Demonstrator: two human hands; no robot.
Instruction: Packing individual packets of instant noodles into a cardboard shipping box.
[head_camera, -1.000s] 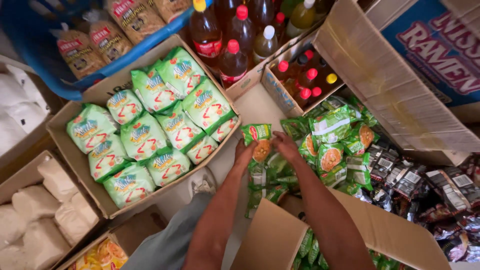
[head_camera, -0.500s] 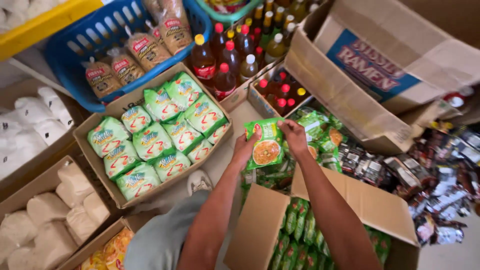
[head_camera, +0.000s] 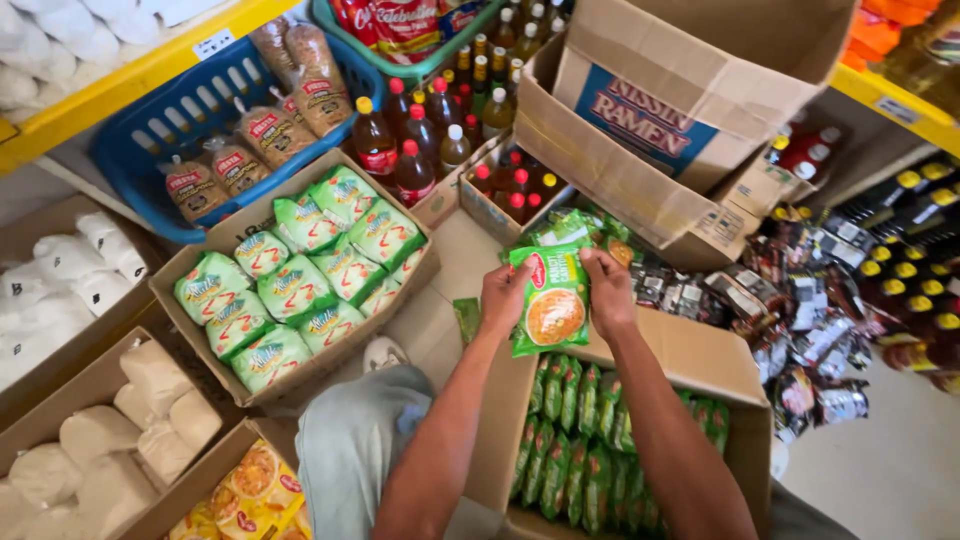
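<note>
Both hands hold one green noodle packet (head_camera: 550, 305) flat between them. My left hand (head_camera: 502, 297) grips its left edge and my right hand (head_camera: 606, 288) grips its top right corner. The packet hangs just above an open cardboard box (head_camera: 715, 372) whose inside is lined with several more green packets (head_camera: 575, 440) standing on edge. A loose pile of the same green packets (head_camera: 566, 228) lies on the floor just beyond my hands.
To the left, a cardboard box (head_camera: 420, 268) holds several green snack bags. Behind it stand sauce bottles (head_camera: 415, 140) and a blue basket (head_camera: 170, 125) of bagged goods. A large open carton (head_camera: 640, 150) sits behind the pile. Dark sachets (head_camera: 800, 320) spill at right. Boxes of white bags (head_camera: 110, 440) stand at left.
I have lifted the green packet off the floor pile and drawn it back toward me, over the open box. The view has tilted up, showing more of the shelves.
</note>
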